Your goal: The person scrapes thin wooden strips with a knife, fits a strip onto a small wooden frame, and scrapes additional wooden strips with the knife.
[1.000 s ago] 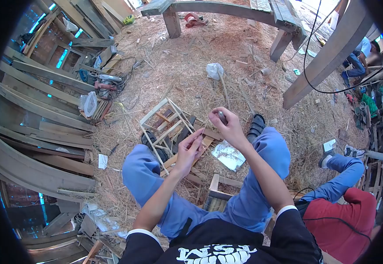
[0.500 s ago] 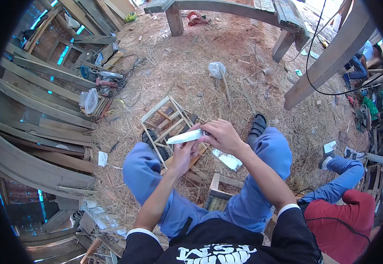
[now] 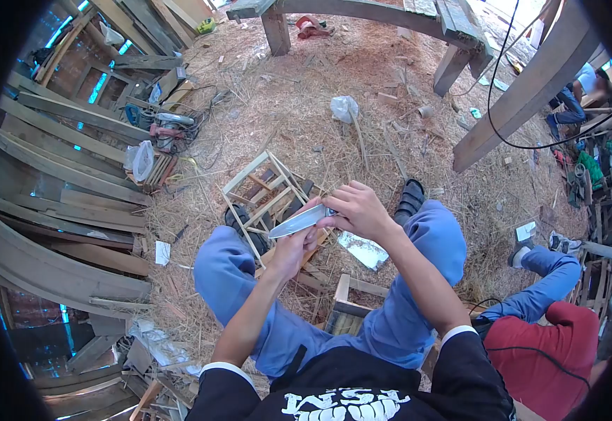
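Observation:
A knife (image 3: 297, 222) with a wide silvery blade lies across the front of me, its tip pointing left. My right hand (image 3: 358, 212) is closed on its handle end. Under the blade is my left hand (image 3: 293, 245), fingers closed; what they hold, if anything, is hidden behind the blade. Just beyond the hands, a small slatted wooden frame (image 3: 247, 176) stands on the straw-strewn ground between my feet. A whitish sheet (image 3: 364, 250) lies below my right wrist.
A wooden bench (image 3: 355, 12) stands ahead, with a slanting post (image 3: 523, 95) at the right. Power tools (image 3: 170, 130) and stacked boards (image 3: 74, 210) are on the left. A person in a red shirt (image 3: 544, 351) sits close by on my right; another person (image 3: 571, 102) is farther off.
The knife blade has come into view over my left hand, where earlier both hands were pinched near each other. Since half a second ago the blade has shifted and tilted slightly.

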Demonstrator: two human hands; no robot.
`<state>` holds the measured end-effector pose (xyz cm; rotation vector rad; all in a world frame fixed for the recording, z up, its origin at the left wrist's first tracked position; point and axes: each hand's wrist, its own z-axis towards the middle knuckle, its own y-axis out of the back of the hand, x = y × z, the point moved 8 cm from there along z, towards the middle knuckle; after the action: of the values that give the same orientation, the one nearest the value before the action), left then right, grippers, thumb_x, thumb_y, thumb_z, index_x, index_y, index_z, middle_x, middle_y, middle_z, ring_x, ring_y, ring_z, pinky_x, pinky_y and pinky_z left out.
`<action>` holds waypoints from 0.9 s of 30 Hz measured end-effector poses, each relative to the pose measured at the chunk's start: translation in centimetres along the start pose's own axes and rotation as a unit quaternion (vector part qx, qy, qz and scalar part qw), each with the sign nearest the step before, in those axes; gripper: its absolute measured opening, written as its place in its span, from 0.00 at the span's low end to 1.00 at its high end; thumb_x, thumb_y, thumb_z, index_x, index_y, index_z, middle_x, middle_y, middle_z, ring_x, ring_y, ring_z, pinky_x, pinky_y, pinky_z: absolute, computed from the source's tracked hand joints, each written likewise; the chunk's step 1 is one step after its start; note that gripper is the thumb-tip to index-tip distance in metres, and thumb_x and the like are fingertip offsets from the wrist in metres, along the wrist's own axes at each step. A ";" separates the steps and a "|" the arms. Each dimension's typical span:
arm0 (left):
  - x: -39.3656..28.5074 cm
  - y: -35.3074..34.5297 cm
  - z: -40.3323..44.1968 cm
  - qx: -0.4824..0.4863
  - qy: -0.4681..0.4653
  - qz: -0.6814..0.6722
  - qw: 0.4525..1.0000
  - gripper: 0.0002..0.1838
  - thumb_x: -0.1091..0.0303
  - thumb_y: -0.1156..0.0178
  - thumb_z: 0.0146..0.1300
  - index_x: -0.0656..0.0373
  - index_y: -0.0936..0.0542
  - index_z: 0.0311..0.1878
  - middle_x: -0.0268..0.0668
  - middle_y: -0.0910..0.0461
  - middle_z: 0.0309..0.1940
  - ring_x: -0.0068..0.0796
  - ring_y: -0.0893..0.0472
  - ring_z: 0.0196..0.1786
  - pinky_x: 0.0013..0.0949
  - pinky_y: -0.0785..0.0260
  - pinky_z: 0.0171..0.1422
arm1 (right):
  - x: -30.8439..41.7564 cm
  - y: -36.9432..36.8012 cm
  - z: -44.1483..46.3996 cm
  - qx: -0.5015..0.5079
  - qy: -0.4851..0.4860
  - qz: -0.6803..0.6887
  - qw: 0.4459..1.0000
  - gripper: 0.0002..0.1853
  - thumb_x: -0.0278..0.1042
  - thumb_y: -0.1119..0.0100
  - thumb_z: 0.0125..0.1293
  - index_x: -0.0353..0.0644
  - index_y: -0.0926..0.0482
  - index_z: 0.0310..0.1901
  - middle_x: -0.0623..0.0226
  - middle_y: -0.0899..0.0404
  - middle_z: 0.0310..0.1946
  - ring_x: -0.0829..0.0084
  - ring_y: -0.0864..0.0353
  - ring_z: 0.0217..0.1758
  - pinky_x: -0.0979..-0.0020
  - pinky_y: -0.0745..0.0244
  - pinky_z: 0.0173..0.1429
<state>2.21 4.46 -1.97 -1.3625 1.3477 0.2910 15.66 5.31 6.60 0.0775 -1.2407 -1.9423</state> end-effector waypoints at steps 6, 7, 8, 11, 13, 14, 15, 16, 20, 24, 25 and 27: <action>0.3 -0.2 -0.2 -0.005 0.006 0.000 1.000 0.27 0.67 0.47 0.78 0.54 0.36 0.77 0.22 0.40 0.27 0.12 0.43 0.28 0.21 0.51 0.29 | -0.5 0.1 -0.3 0.003 0.000 -0.011 1.000 0.23 0.60 0.38 0.63 0.45 0.19 0.39 0.71 0.24 0.28 0.67 0.21 0.35 0.65 0.31 0.41; 0.3 -0.2 -0.2 -0.008 0.008 -0.008 1.000 0.27 0.67 0.47 0.78 0.54 0.35 0.77 0.22 0.40 0.27 0.12 0.43 0.28 0.21 0.51 0.29 | -0.5 0.2 -0.3 0.002 0.001 -0.012 1.000 0.23 0.60 0.38 0.63 0.46 0.19 0.39 0.71 0.24 0.28 0.68 0.21 0.35 0.65 0.31 0.41; 0.2 -0.4 -0.3 -0.012 0.011 -0.016 1.000 0.26 0.66 0.47 0.78 0.55 0.35 0.76 0.21 0.40 0.27 0.12 0.43 0.28 0.22 0.51 0.29 | -0.5 0.2 -0.3 0.000 0.002 -0.012 1.000 0.23 0.60 0.38 0.62 0.46 0.19 0.39 0.71 0.24 0.28 0.68 0.21 0.35 0.65 0.31 0.41; 1.0 0.5 -0.2 -0.041 0.026 -0.020 0.999 0.25 0.67 0.46 0.77 0.55 0.32 0.75 0.21 0.40 0.26 0.12 0.42 0.28 0.22 0.50 0.28 | -0.4 0.4 -0.2 0.015 -0.006 -0.003 1.000 0.21 0.56 0.36 0.63 0.44 0.18 0.39 0.68 0.21 0.30 0.66 0.20 0.36 0.64 0.29 0.42; 0.7 -0.1 -0.7 -0.026 0.036 -0.002 0.999 0.24 0.67 0.45 0.77 0.54 0.30 0.73 0.21 0.40 0.26 0.13 0.41 0.27 0.22 0.49 0.28 | -2.3 1.4 -0.7 -0.066 -0.063 0.002 0.996 0.20 0.55 0.35 0.64 0.43 0.17 0.39 0.67 0.19 0.29 0.64 0.19 0.34 0.62 0.28 0.41; 0.5 -0.9 -1.4 0.002 0.041 0.014 0.999 0.23 0.67 0.44 0.76 0.54 0.29 0.73 0.21 0.40 0.25 0.13 0.41 0.27 0.22 0.49 0.29 | -3.4 2.1 -1.0 -0.107 -0.090 0.005 0.990 0.19 0.54 0.35 0.64 0.43 0.17 0.39 0.66 0.18 0.28 0.62 0.19 0.34 0.62 0.28 0.41; 0.3 -1.7 -2.0 0.031 0.046 0.030 0.998 0.23 0.66 0.44 0.76 0.53 0.28 0.72 0.22 0.40 0.25 0.13 0.41 0.27 0.22 0.49 0.29 | -4.6 3.0 -1.0 -0.116 -0.130 -0.003 0.985 0.19 0.52 0.34 0.64 0.42 0.17 0.40 0.64 0.18 0.29 0.61 0.18 0.33 0.61 0.27 0.41; 0.8 -1.9 -2.2 0.054 0.032 0.022 0.998 0.24 0.65 0.44 0.76 0.54 0.29 0.73 0.21 0.41 0.24 0.13 0.42 0.26 0.22 0.50 0.28 | -6.0 4.3 -1.1 -0.125 -0.170 -0.012 0.977 0.18 0.50 0.34 0.64 0.41 0.16 0.40 0.62 0.17 0.29 0.59 0.18 0.33 0.61 0.27 0.41; 0.8 -1.1 -1.5 0.004 0.032 0.002 0.999 0.22 0.64 0.44 0.77 0.54 0.27 0.71 0.21 0.41 0.25 0.12 0.42 0.26 0.21 0.49 0.27 | -6.9 5.4 -2.1 -0.171 -0.217 -0.001 0.961 0.20 0.50 0.32 0.63 0.39 0.16 0.42 0.59 0.16 0.31 0.57 0.17 0.34 0.60 0.26 0.41; -0.4 -0.3 -0.8 -0.019 0.007 -0.030 0.999 0.22 0.64 0.44 0.77 0.54 0.28 0.71 0.22 0.41 0.24 0.13 0.41 0.26 0.22 0.49 0.28 | -4.7 3.8 -2.2 -0.134 -0.153 0.016 0.979 0.21 0.53 0.33 0.63 0.39 0.16 0.41 0.61 0.15 0.32 0.60 0.17 0.34 0.62 0.26 0.41; -0.5 -0.3 -0.8 -0.020 0.001 -0.035 0.999 0.22 0.64 0.44 0.77 0.54 0.27 0.71 0.22 0.41 0.24 0.13 0.41 0.26 0.22 0.49 0.28 | -3.9 3.4 -2.1 -0.111 -0.127 0.022 0.985 0.21 0.54 0.34 0.64 0.40 0.17 0.41 0.62 0.16 0.32 0.61 0.17 0.33 0.62 0.26 0.41; 0.4 0.2 -0.5 -0.017 0.010 -0.039 0.999 0.22 0.64 0.45 0.77 0.53 0.28 0.72 0.22 0.40 0.25 0.12 0.42 0.26 0.22 0.49 0.28 | -2.0 2.5 -1.4 -0.066 -0.074 0.036 0.994 0.22 0.55 0.35 0.64 0.40 0.17 0.40 0.63 0.16 0.31 0.63 0.17 0.33 0.62 0.26 0.41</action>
<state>1.93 3.89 -2.24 -1.4464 1.3089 0.2502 19.14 5.11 7.10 -0.1804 -1.1891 -1.9900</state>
